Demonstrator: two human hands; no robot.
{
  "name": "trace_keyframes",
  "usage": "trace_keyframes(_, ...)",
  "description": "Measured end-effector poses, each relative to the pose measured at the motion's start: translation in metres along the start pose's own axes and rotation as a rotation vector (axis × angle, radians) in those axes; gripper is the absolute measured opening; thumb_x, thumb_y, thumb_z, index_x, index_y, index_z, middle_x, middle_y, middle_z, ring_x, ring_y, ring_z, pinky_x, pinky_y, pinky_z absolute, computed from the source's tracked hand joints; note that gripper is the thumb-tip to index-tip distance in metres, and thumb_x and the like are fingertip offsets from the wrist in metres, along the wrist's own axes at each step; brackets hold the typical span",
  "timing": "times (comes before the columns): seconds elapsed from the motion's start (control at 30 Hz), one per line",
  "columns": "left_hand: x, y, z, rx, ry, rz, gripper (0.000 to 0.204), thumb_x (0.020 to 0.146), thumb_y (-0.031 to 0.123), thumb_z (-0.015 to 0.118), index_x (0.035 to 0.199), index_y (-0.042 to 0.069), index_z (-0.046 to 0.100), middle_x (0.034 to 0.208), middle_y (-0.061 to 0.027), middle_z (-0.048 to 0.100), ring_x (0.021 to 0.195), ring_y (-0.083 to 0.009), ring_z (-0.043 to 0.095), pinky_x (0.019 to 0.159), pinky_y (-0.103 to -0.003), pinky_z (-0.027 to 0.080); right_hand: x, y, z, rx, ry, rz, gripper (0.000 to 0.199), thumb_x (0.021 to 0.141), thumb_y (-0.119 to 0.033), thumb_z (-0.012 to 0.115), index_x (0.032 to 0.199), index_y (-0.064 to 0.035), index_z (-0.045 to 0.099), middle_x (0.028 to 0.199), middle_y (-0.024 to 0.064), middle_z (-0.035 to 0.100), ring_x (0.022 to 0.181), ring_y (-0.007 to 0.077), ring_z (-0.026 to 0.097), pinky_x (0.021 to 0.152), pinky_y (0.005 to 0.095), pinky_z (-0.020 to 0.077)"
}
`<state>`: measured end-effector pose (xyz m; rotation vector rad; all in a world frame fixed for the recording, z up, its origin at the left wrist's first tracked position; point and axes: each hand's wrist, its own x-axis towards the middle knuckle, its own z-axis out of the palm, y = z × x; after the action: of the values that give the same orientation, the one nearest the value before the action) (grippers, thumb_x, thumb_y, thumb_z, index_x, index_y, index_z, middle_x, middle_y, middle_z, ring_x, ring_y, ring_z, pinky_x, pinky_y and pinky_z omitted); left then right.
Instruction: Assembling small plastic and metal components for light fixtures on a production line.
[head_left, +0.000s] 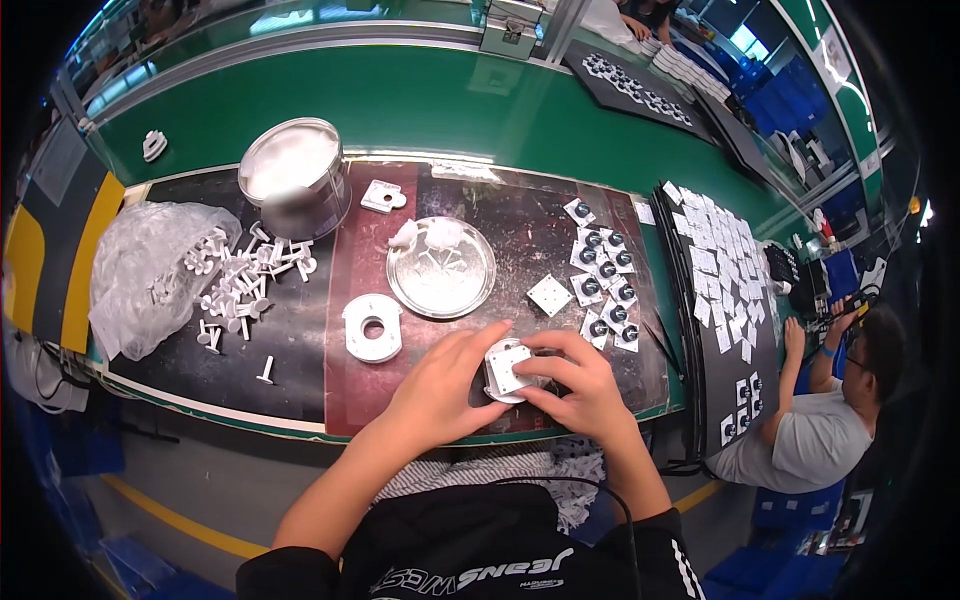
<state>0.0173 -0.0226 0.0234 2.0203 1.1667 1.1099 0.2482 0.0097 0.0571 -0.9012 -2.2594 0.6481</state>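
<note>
At the near table edge, a small white square plate (508, 368) with holes lies on a white round base (494, 394). My right hand (582, 385) grips the square plate, fingertips on its top and right side. Curved round the base's left side, my left hand (440, 388) has its thumb at the near rim and its fingers at the far rim. Part of the base is hidden under the plate and fingers. Up and right of them lies another white square plate (549, 295). A larger white ring-shaped part (372, 329) rests left of my left hand.
Behind my hands stands a round metal tin lid (441, 270) with white wadding. Farther left are a clear tub (292, 170), loose white pegs (247, 278) and a plastic bag (150, 265). Plates with dark round lenses (605, 264) lie right, before a black tray (715, 270). A co-worker (825, 430) sits beyond.
</note>
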Motion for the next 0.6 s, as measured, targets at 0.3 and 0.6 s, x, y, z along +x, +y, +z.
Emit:
trace_keyframes(0.3,0.0034,0.0032,-0.0038,-0.001,-0.022,0.017,0.092,0.074,0.021,0.090,0.154,0.011,0.045,0.127,-0.0179,0.064,0.118,-0.0372,0.061,0.102,-0.047,0.051,0.0023,0.0048,0.0044,0.049,0.025,-0.040,0.029,0.075,-0.008,0.090,0.103,-0.0068,0.079,0.121,0.0147,0.071,0.109,0.0292,0.070,0.087,0.0362,0.0584)
trace_keyframes(0.6,0.0020,0.0002,-0.0004,0.000,-0.012,0.010,0.093,0.071,0.023,0.093,0.151,0.006,0.048,0.137,-0.0161,0.062,0.121,-0.0377,0.062,0.102,-0.047,0.051,0.0013,-0.0045,0.0042,-0.008,0.044,0.001,0.026,0.078,-0.012,0.088,0.101,-0.0062,0.078,0.118,0.0119,0.071,0.106,0.0302,0.069,0.087,0.0400,0.0563)
